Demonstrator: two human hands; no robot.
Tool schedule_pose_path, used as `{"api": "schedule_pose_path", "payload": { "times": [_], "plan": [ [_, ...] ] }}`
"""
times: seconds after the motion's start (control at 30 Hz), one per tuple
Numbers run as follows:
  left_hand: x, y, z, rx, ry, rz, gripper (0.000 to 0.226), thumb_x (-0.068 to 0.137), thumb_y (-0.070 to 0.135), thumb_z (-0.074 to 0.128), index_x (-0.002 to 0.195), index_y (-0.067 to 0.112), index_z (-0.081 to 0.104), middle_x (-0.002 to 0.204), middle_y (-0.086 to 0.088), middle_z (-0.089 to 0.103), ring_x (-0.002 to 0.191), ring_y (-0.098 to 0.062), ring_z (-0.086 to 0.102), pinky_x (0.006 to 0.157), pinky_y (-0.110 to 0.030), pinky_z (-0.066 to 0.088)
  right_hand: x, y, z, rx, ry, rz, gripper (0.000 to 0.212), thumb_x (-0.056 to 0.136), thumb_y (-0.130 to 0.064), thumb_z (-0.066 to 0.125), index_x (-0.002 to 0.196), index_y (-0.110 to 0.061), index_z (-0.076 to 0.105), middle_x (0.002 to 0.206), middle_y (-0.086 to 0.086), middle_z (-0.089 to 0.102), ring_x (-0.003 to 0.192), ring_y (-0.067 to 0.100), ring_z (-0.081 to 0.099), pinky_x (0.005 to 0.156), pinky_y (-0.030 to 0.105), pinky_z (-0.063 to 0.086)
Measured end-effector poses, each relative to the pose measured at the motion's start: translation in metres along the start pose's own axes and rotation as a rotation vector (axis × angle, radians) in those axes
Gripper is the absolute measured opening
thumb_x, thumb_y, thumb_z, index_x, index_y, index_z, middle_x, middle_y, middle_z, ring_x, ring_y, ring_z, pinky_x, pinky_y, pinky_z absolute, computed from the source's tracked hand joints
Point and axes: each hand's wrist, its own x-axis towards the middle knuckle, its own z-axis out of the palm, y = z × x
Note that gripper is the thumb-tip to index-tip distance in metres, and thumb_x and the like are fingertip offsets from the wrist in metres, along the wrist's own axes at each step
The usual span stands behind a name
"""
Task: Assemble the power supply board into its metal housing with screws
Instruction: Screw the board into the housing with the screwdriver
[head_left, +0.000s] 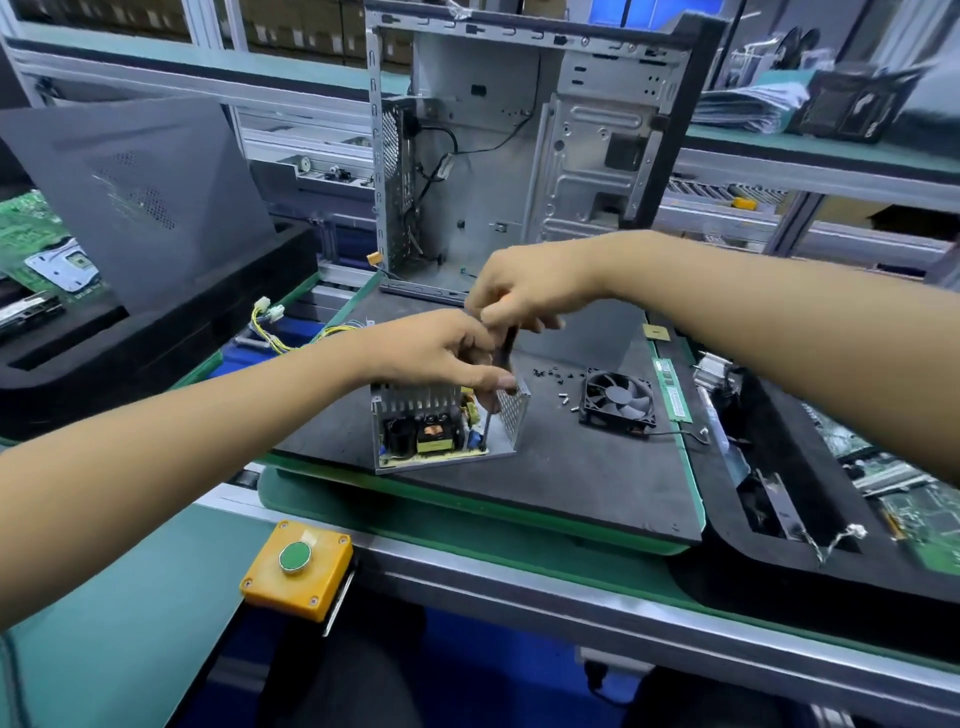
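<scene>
An open metal housing (511, 421) stands on the dark mat (571, 467), with the power supply board (431, 441) lying inside it. A screwdriver (500, 369) stands upright in the housing, its tip down at the board's right edge. My right hand (524, 291) grips the top of its handle. My left hand (441, 348) pinches the lower handle just above the housing's rim. Several loose screws (553, 376) lie on the mat to the right.
A black fan (618, 400) and a memory stick (672, 389) lie right of the housing. An open computer case (519, 156) stands behind. Foam trays with boards flank both sides. A yellow button box (296, 569) sits at the front edge. Yellow cables (275, 332) trail left.
</scene>
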Motion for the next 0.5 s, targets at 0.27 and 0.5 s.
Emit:
{"api": "schedule_pose_path", "payload": {
  "times": [0.27, 0.5],
  "plan": [
    [0.001, 0.002, 0.0, -0.055, -0.031, -0.067, 0.016, 0.096, 0.044, 0.069, 0.1, 0.03, 0.078, 0.085, 0.012, 0.079, 0.072, -0.006, 0.07, 0.064, -0.022, 0.047, 0.024, 0.015, 0.037, 0.92, 0.569, -0.251, 0.029, 0.083, -0.022, 0.036, 0.08, -0.003, 0.057, 0.059, 0.005, 0.054, 0.051, 0.021, 0.043, 0.053, 0.032, 0.036],
    [-0.005, 0.008, -0.002, 0.053, 0.001, -0.092, 0.039, 0.094, 0.054, 0.067, 0.103, 0.018, 0.078, 0.092, -0.005, 0.078, 0.088, -0.03, 0.071, 0.085, -0.052, 0.056, 0.028, 0.011, 0.067, 1.173, 0.685, -0.543, 0.035, 0.079, -0.014, 0.035, 0.089, 0.001, 0.065, 0.075, 0.014, 0.066, 0.075, 0.033, 0.065, 0.078, 0.039, 0.054]
  ]
}}
